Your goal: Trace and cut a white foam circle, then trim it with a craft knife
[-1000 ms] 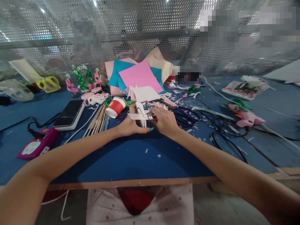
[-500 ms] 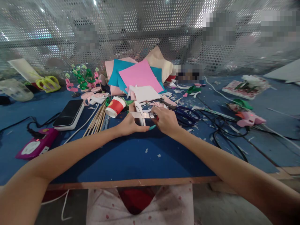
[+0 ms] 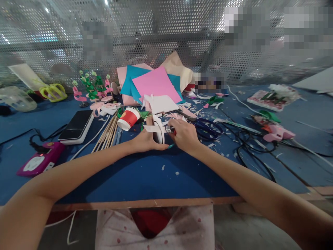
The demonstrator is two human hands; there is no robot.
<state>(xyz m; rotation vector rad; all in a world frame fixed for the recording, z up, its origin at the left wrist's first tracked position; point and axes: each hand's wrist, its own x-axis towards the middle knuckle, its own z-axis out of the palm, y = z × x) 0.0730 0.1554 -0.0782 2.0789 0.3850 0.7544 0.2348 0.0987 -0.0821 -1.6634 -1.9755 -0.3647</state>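
My left hand (image 3: pixel 146 140) is curled around a small white round piece (image 3: pixel 161 136) with a dark-edged rim, thumb below it and fingers behind. In my right hand (image 3: pixel 184 134) is a box cutter (image 3: pixel 168 129); its broad blade (image 3: pixel 151 128) points left across the white piece. Whether the edge is cutting into it, I cannot tell. The fingers of both hands are closed. A red and white paper cup (image 3: pixel 128 118) lies tilted just left of my left hand. Behind the hands rests a folded white sheet (image 3: pixel 162 104).
Bamboo sticks (image 3: pixel 105 135), a white power bank (image 3: pixel 76 126) and a purple plug box (image 3: pixel 41 159) lie left. Dark blue-handled scissors (image 3: pixel 208 127), cables and a pink glue gun (image 3: pixel 278 132) lie right. Coloured sheets (image 3: pixel 156 83) and paper flowers (image 3: pixel 92 86) stand behind; scraps litter the blue table.
The white piece has turned in my left hand and shifted slightly right, its rim now facing more toward me. The box cutter stays nearly in place.
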